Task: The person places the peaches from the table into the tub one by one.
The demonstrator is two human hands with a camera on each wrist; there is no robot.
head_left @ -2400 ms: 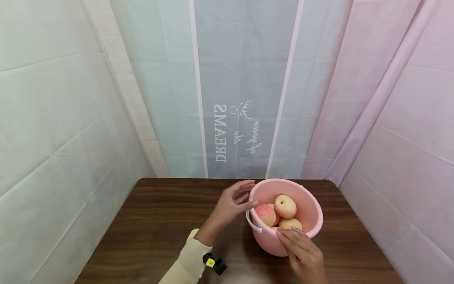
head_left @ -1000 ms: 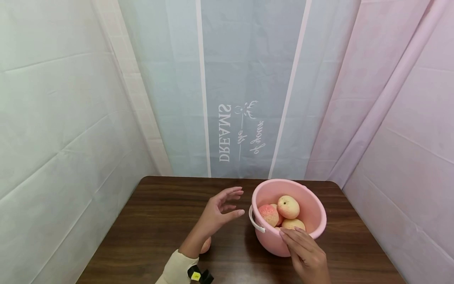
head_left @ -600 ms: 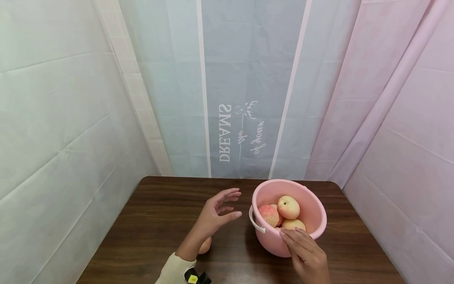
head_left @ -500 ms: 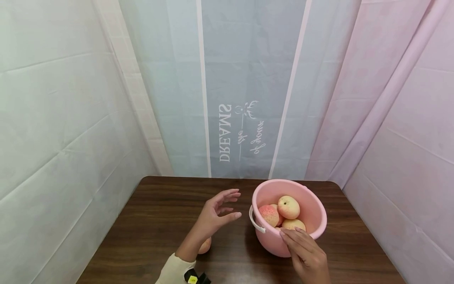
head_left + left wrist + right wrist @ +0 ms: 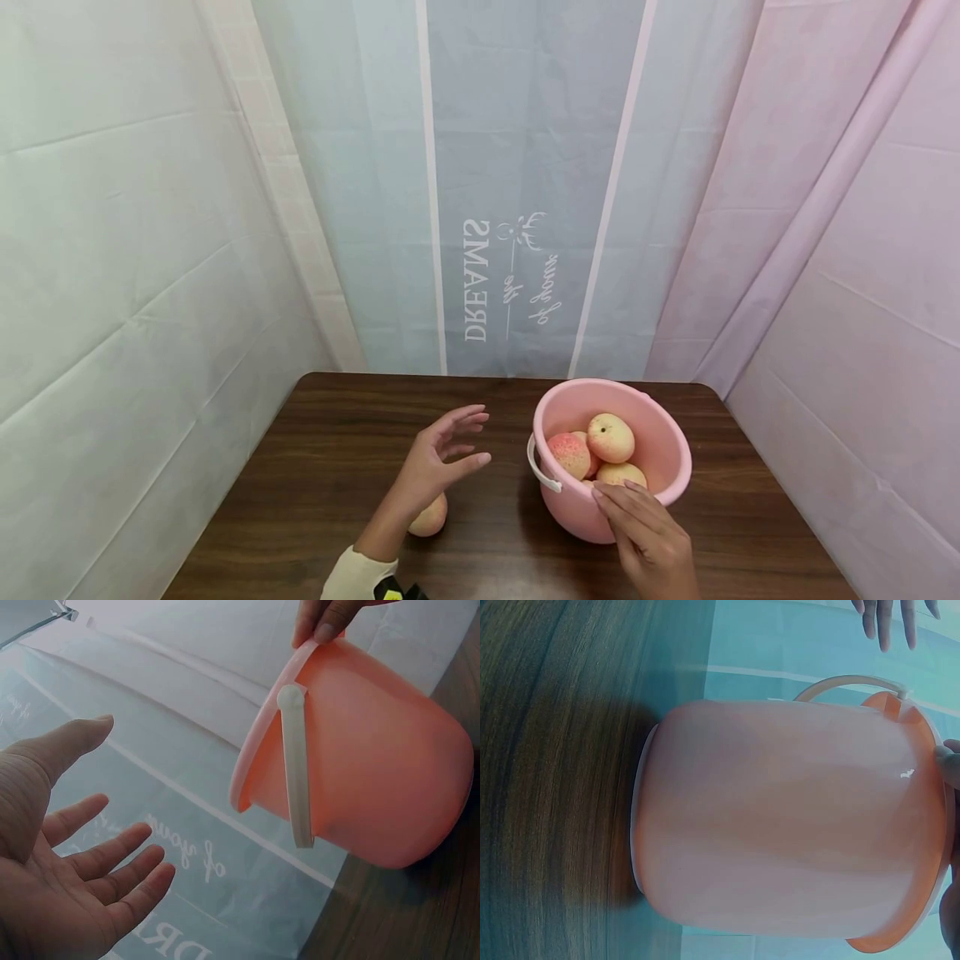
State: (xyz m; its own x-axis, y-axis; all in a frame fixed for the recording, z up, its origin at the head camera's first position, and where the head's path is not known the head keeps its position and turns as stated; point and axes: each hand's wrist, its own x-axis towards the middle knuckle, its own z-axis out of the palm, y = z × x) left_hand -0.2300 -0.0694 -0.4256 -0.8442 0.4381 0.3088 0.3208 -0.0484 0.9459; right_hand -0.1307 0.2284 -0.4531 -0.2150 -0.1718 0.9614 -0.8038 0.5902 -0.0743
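Note:
A pink bucket (image 5: 577,515) with a white handle (image 5: 542,468) stands on the right part of the table. Several peaches (image 5: 610,437) lie inside it; the lowest are partly covered by the rim. My right hand (image 5: 651,542) pinches the near rim, fingers over the edge and thumb on the outer wall. Left of the bucket, my left hand (image 5: 435,467) hovers with fingers spread and nothing in it; the left wrist view shows its bare palm (image 5: 60,900). Another peach (image 5: 429,518) sits on the table, partly hidden behind the left forearm.
The dark wooden table (image 5: 315,467) has rounded far corners. A printed grey-blue curtain (image 5: 525,167) hangs behind it. Pale cloth walls (image 5: 135,292) close in both sides. A black strap (image 5: 393,590) is on the left wrist.
My left hand has moved from the bucket's rim leftward and slightly nearer to me. The peach on the table has come into view beside the forearm. My right hand keeps its place.

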